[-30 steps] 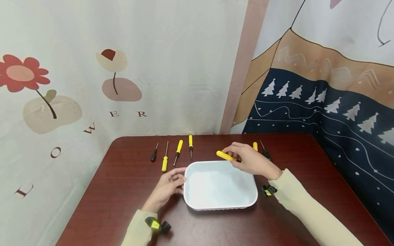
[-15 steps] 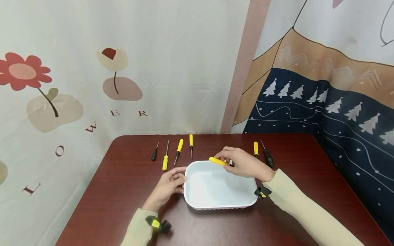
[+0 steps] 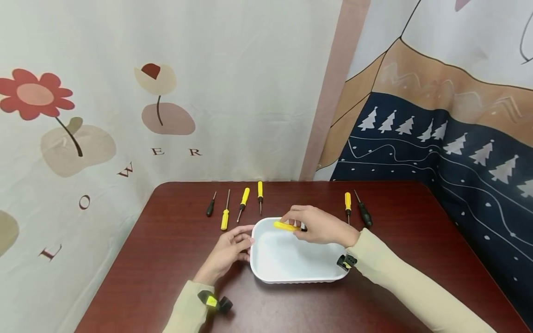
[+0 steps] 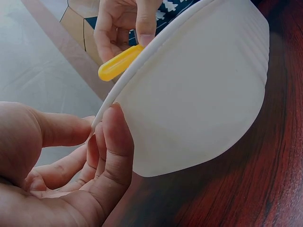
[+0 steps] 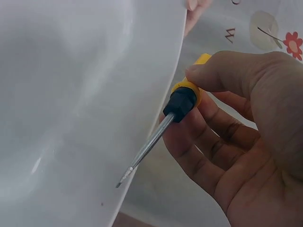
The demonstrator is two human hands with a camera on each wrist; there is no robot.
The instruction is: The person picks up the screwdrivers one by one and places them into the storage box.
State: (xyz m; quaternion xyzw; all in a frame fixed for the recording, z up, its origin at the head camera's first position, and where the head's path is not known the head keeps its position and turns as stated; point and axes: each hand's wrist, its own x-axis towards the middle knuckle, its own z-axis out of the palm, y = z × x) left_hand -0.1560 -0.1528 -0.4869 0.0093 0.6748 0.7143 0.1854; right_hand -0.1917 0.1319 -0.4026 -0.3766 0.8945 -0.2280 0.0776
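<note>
A white rectangular tray (image 3: 297, 259) with rounded corners stands on the table. My left hand (image 3: 226, 252) pinches its left rim between thumb and fingers, as the left wrist view shows. Above the far part of the tray, my right hand (image 3: 322, 225) holds a screwdriver (image 3: 285, 226) by its yellow handle. The right wrist view shows the screwdriver's black collar (image 5: 181, 103) and bare metal shank (image 5: 149, 146), with the tip over the tray. My right hand's fingers hide part of the handle.
Behind the tray to the left lie a black screwdriver (image 3: 210, 206) and several yellow-handled ones (image 3: 225, 219). At the right lie a yellow-and-black screwdriver (image 3: 347, 203) and a black one (image 3: 365, 215). A printed curtain (image 3: 250, 92) hangs behind the dark red table (image 3: 166, 259).
My right hand has moved left and nearer over the tray with the screwdriver, uncovering the two screwdrivers at the right. My left hand has stayed at the rim.
</note>
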